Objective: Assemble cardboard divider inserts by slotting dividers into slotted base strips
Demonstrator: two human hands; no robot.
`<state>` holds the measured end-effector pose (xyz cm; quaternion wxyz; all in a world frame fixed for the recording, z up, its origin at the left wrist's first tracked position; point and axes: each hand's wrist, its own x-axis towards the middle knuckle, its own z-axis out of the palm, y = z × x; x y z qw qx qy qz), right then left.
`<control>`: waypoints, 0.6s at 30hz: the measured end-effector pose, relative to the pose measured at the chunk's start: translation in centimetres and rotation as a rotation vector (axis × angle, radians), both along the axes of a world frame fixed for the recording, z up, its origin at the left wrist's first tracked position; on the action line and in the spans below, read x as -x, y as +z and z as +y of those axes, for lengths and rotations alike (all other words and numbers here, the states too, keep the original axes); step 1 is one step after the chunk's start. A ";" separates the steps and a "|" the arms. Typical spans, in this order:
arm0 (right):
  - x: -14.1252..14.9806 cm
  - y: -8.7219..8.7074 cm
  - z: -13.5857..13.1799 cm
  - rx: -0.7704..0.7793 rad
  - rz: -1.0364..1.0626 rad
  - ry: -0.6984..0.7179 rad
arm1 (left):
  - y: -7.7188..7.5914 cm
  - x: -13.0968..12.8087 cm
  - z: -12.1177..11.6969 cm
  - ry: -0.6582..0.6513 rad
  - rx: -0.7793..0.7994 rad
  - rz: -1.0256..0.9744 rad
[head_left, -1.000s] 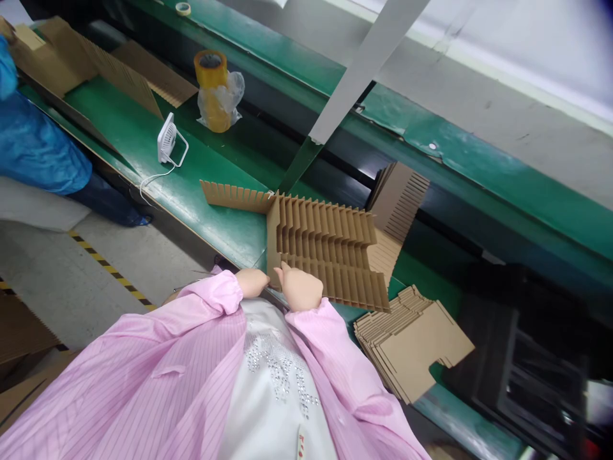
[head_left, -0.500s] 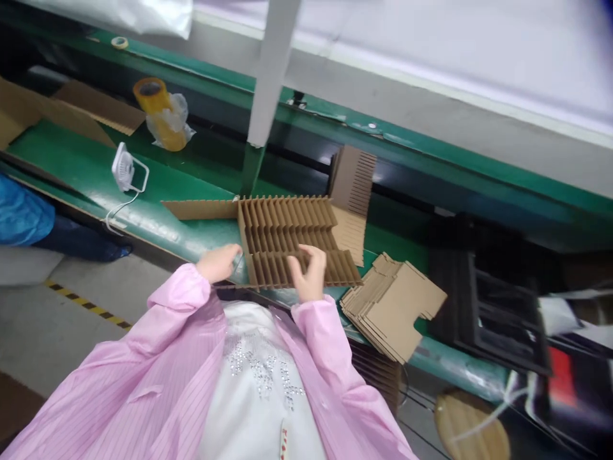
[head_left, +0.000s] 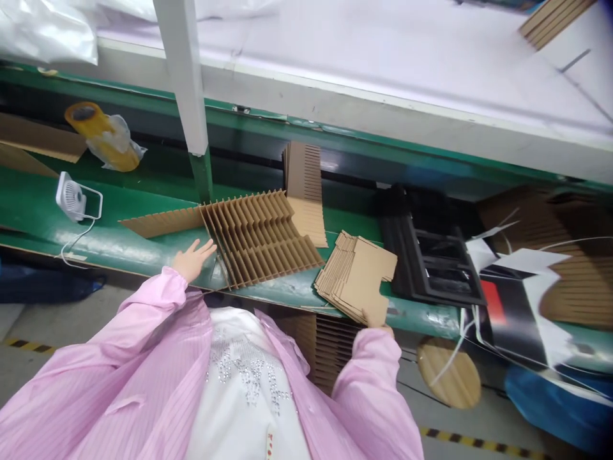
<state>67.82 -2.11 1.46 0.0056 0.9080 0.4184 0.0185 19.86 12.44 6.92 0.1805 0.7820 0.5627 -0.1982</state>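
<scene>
Left hand point(head_left: 194, 260) with fingers spread just beside the cardboard grid point(head_left: 258, 241) on the green bench point(head_left: 124, 251); right hand point(head_left: 378, 322), well apart, at the cardboard stack's point(head_left: 361, 271) near corner, grip unclear; white fan point(head_left: 73, 199) farther left!

Left hand point(head_left: 193, 259) splayed, right hand point(head_left: 379, 322) mostly hidden

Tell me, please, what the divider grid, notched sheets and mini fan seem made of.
Divider grid: apparently matte cardboard, by its thin brown strips. Notched sheets: likely dull cardboard too, being tan and flat. Mini fan: probably smooth plastic, given its even white casing.
</scene>
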 end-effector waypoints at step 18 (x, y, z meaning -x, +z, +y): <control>11.8 8.2 2.3 -0.960 1.279 0.001 | 0.3 -0.6 -4.8 0.155 0.107 -0.343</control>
